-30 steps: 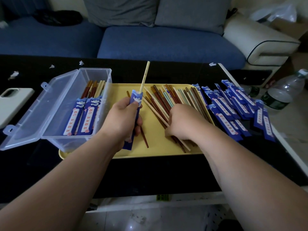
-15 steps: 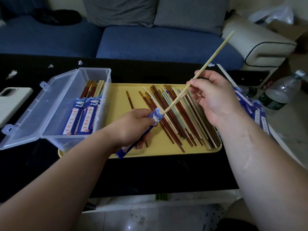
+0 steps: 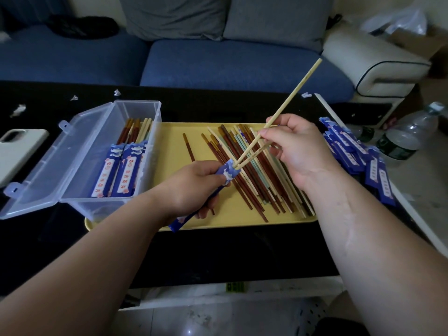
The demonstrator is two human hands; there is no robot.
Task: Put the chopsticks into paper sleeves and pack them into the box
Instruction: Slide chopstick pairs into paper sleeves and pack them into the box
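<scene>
**Second Stick Reached the Sleeve**

Two pale chopsticks (image 3: pixel 293 93) met at the mouth of the paper sleeve (image 3: pixel 226 173), where only one had shown a moment before.

Well left of the yellow tray (image 3: pixel 174 141) lay a phone (image 3: pixel 17 151). On the tray's left end stood the clear box (image 3: pixel 137 102). Its lid was open and sleeved pairs (image 3: pixel 121 170) lay flat inside, so more could be laid in beside them.

Over the tray's middle, the left hand (image 3: pixel 191 187) had its fingers curled round the sleeve. It tipped the open end toward the other hand, likely to make an easy target. Loose chopsticks (image 3: pixel 254 190) lay in a heap on the tray, waiting their turn.

Above the tray's right part, the right hand (image 3: pixel 298 151) pinched both pale sticks between thumb and fingers. Their ends pointed at the opening, I think so they could slide in together.

Just right of the tray sat a pile of empty sleeves (image 3: pixel 346 151), close for grabbing. Past them stood a bottle (image 3: pixel 407 134).
</scene>
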